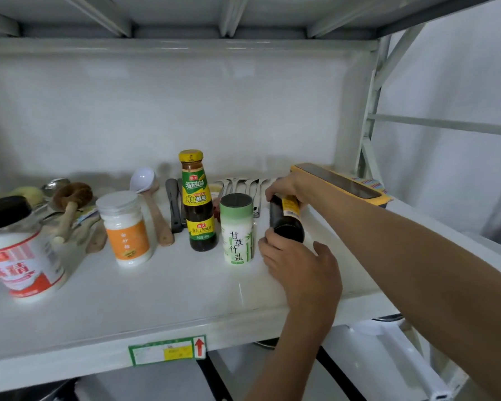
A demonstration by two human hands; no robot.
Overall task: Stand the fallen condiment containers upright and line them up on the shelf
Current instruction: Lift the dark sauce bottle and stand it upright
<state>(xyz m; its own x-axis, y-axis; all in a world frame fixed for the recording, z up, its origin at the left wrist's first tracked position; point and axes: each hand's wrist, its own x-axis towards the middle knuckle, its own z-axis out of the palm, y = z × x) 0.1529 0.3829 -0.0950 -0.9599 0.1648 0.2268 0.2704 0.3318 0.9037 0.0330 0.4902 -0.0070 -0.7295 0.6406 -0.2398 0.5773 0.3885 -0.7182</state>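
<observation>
A dark sauce bottle (288, 224) with a yellow label is tilted over on the white shelf (156, 299), its base toward me. My right hand (284, 186) grips its upper end, reaching in from the right. The fingers of my left hand (298, 267) hold its base from below. Just left of it a green-and-white salt shaker (237, 230) stands upright. Further left, also upright, are an oyster sauce bottle (198, 204), a white jar with an orange label (125, 230) and a big black-lidded jar with a red label (23, 256).
Behind the containers lie a white spoon (142, 178), a wooden spatula (159, 218), a black utensil (174, 209), metal forks (243, 183) and a round brush (70, 198). A yellow box (339, 183) sits at the back right, near the shelf post (370, 111).
</observation>
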